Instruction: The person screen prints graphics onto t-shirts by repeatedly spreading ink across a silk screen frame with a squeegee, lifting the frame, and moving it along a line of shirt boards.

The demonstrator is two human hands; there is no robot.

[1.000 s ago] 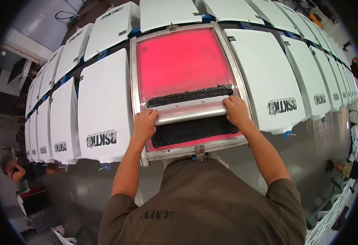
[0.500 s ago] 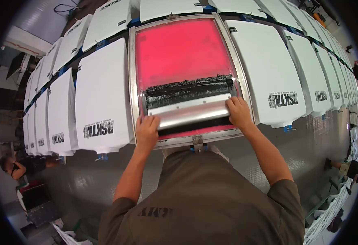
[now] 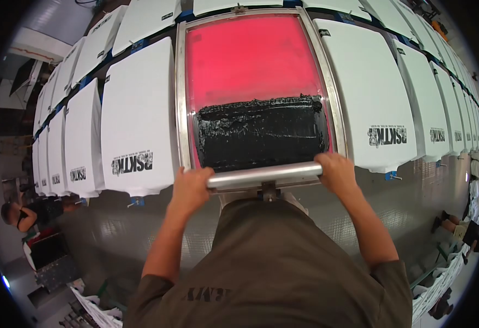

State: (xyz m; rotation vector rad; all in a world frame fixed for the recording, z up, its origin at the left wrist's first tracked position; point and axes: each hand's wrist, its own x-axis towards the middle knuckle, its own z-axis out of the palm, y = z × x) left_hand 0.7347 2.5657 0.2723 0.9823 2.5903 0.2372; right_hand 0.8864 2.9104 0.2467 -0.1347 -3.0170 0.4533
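Observation:
My left hand (image 3: 193,188) is closed on the left end of a silvery metal squeegee (image 3: 264,175), and my right hand (image 3: 335,168) grips its right end. The squeegee lies across the near end of a metal-framed screen (image 3: 181,98), close to my body. Black ink (image 3: 261,134) covers the lower half of the screen's mesh, with a thick ragged ridge along its far edge. Beyond the ink the mesh is pink (image 3: 250,54). What lies under the screen is hidden.
White shirts (image 3: 138,115) with black prints lie on boards to the left, and more (image 3: 370,93) to the right. A further row stands behind. One person (image 3: 24,214) is at the far left, another (image 3: 460,229) at the far right.
Both hands have drawn the squeegee towards my body, to the screen's near end. The black ink between it and the ridge now shows as a wide band.

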